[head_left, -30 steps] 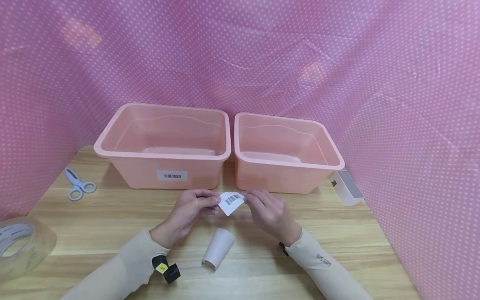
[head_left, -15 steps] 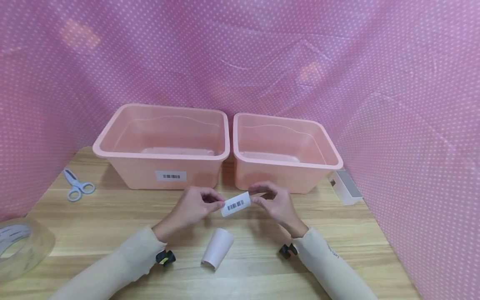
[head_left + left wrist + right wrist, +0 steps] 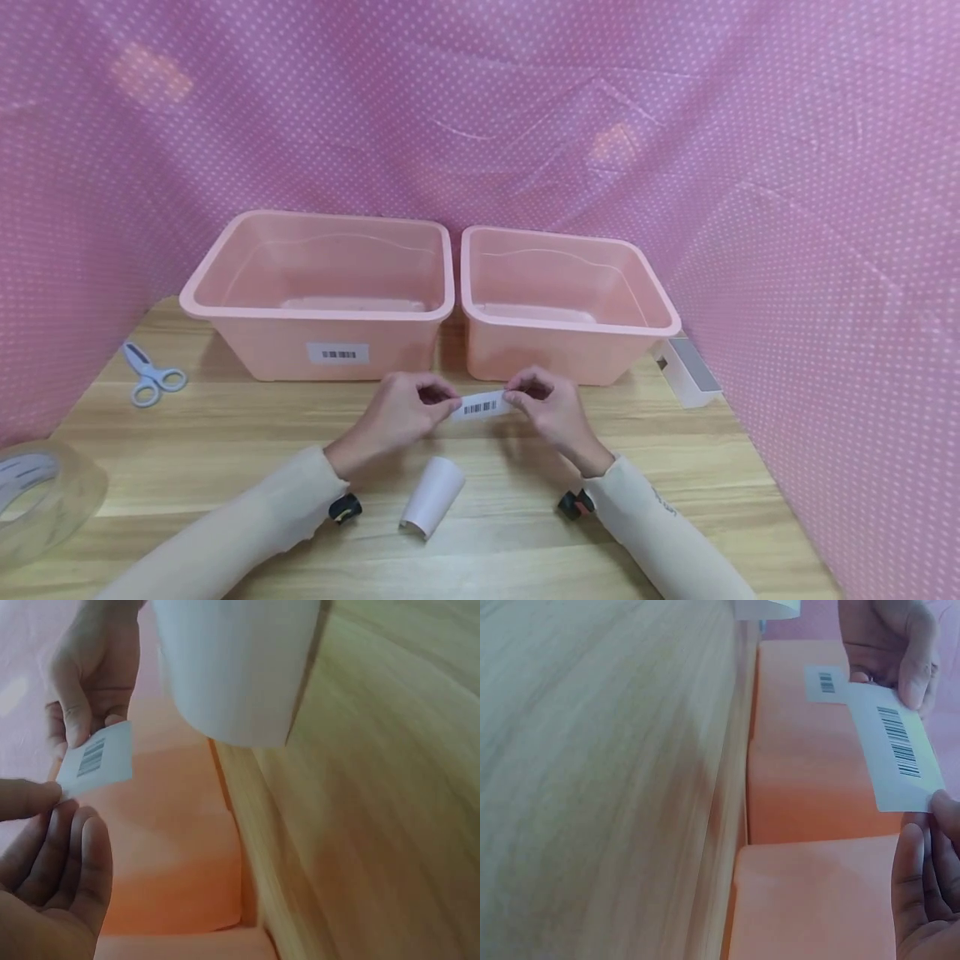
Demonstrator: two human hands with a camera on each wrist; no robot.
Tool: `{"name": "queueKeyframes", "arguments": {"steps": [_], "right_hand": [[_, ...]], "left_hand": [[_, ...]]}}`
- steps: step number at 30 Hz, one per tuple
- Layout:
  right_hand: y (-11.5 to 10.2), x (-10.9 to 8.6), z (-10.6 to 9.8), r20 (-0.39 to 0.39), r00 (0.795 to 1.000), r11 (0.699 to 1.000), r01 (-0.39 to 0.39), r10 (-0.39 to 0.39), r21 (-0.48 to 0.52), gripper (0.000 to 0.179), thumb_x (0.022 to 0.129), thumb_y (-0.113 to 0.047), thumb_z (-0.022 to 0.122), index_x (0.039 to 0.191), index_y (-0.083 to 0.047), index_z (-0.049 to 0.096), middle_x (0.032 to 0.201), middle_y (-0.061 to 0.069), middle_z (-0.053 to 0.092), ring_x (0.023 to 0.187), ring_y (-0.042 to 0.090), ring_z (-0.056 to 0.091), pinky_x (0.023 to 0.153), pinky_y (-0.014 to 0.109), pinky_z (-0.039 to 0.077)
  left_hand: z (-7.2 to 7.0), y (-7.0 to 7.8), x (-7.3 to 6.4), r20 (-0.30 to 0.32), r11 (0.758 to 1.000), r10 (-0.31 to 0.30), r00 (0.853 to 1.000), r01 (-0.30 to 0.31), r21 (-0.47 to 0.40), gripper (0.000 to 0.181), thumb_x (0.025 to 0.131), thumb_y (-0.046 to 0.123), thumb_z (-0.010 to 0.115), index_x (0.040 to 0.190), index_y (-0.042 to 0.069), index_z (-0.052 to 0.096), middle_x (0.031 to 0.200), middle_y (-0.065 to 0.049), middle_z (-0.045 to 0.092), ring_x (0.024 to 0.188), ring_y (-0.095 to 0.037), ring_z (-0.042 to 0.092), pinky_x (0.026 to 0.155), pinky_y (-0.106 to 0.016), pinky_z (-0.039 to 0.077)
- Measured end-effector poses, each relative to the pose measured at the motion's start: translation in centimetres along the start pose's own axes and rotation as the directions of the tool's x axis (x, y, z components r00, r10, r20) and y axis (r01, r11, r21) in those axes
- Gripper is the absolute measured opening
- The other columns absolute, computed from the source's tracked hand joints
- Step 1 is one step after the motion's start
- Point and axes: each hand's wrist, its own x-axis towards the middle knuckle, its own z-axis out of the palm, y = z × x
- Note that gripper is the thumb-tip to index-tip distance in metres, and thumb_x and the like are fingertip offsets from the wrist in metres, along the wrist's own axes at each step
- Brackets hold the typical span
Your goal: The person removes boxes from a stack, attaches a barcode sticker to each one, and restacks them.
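Head view.
Item: loose barcode label (image 3: pixel 480 405), raised above the table (image 3: pixel 637 542), barcode toward the wearer. Grip: left hand (image 3: pixel 401 411) pinches its left end between thumb and fingers; right hand (image 3: pixel 553 417) likewise its right end.
Beyond the grip, to the left: larger pink bin (image 3: pixel 262 346), with a fixed label (image 3: pixel 338 354) flat on its front.
Beyond the grip, to the right: smaller pink bin (image 3: pixel 543 350); no label on the front that shows.
Nearer than the grip: curled white sheet (image 3: pixel 433 500), lying on the table.
Well left of the grip: scissors (image 3: pixel 153 375), and a wide tape roll (image 3: pixel 60 517) nearer the wearer.
Well right of the grip: white box (image 3: pixel 690 375) with grey top.

Left wrist view.
Loose barcode label taut between both pinches, apart from either bin. Bare pink bin wall (image 3: pixel 172 847) behind it.

Right wrist view.
Same label, flat, thumbs at opposite ends; fixed label visible past the left-hand pinch.

Progress, in my judgement: one bin is labelled; the loose label is off its sheet but on no bin yet, so placing and pressing it remain.
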Motion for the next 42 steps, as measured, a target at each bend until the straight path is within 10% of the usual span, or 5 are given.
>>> {"name": "queueKeyframes", "arguments": {"steps": [22,42], "right_hand": [[1.1,0.3,-2.6,-0.217,0.974,0.997,0.072,-0.063,0.037,0.008,0.086,0.006,0.074,0.093,0.004,0.069,0.09,0.021,0.07,0.071,0.004,0.066,0.064,0.017,0.059],[3.2,1.0,-5.8,-0.452,0.889,0.985,-0.012,-0.068,-0.172,0.008,0.086,0.003,0.075,0.094,-0.001,0.074,0.088,0.017,0.076,0.072,-0.002,0.066,0.066,0.01,0.056]], "left_hand": [[3.6,0.6,3.5,-0.172,0.963,-0.052,0.984,0.004,-0.269,0.01,0.086,0.016,0.082,0.094,0.012,0.077,0.089,-0.005,0.077,0.079,-0.013,0.067,0.069,-0.02,0.056],[8.2,2.2,7.6,-0.211,0.993,0.04,0.977,-0.063,-0.102,0.003,0.088,0.018,0.078,0.091,0.017,0.079,0.085,0.003,0.077,0.075,-0.007,0.066,0.068,-0.022,0.056]]}}
